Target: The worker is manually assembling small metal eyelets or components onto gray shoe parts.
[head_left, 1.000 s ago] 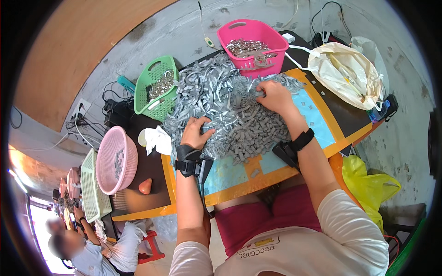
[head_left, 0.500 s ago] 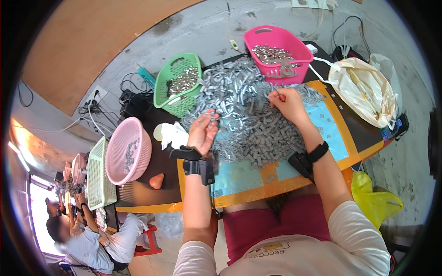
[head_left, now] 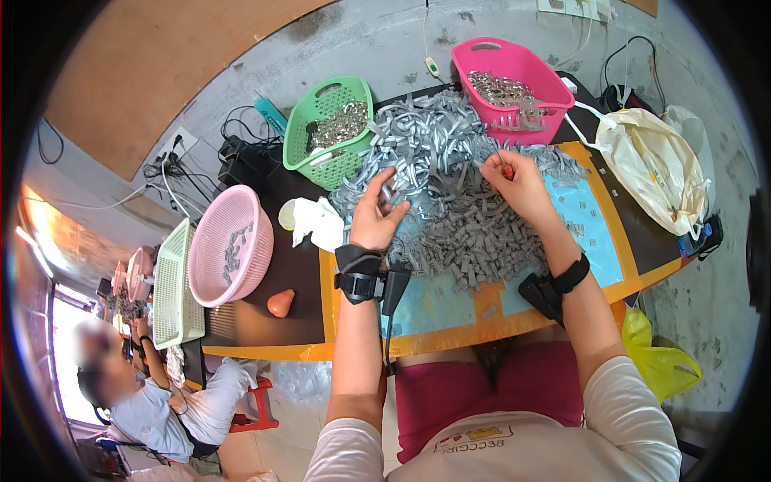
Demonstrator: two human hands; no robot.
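Head view: a dark tabletop (head_left: 309, 269) is seen, partly covered by a blue sheet (head_left: 434, 312) that is edged and crossed by orange tape (head_left: 485, 297). At the near side a white shirt (head_left: 514, 402) is worn, printed with a little drawing and a short line of lettering. The middle of the sheet is covered by a heap of grey pieces (head_left: 474, 245), with silvery strips (head_left: 426, 136) piled toward its far left. A pale plastic bag (head_left: 642, 161) is set at the right. Beyond the heap, a bright pink basket (head_left: 550, 124) and a green basket (head_left: 345, 165) are partly filled with shiny metal parts. Left of the strips, the left hand (head_left: 374, 221) is held with thumb and fingers spread; whether the strips are touched cannot be told. Over the heap's far right part the right hand (head_left: 522, 189) is held, fingertips drawn together. A reddish fruit (head_left: 281, 303) is laid on the left. Smallest, a thin red-ended object (head_left: 507, 172) is pinched by the right fingers.
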